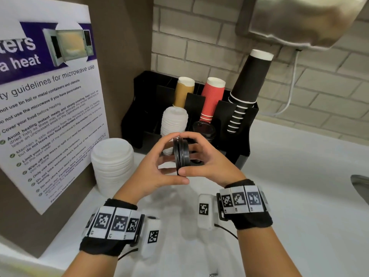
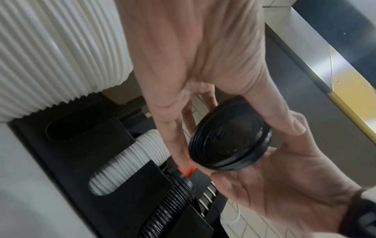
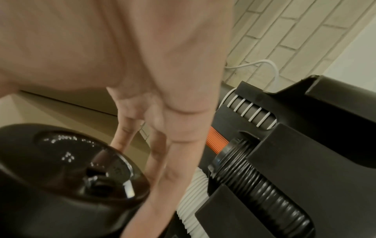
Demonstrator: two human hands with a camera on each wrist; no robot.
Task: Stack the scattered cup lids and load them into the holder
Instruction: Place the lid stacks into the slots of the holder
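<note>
Left hand point(image 1: 157, 168) and right hand point(image 1: 201, 156) pinch black lids point(image 1: 181, 153) edge-on, above counter point(image 1: 279, 196), before holder point(image 1: 242, 154). Left wrist view alone shows lid top face point(image 2: 230, 138); head view, loose white lid stack point(image 1: 112, 162) at counter's left edge.

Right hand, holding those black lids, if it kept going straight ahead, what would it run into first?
Probably the stack of black lids in the holder, just beyond the right hand and its held black lids; depth is unclear.
</note>
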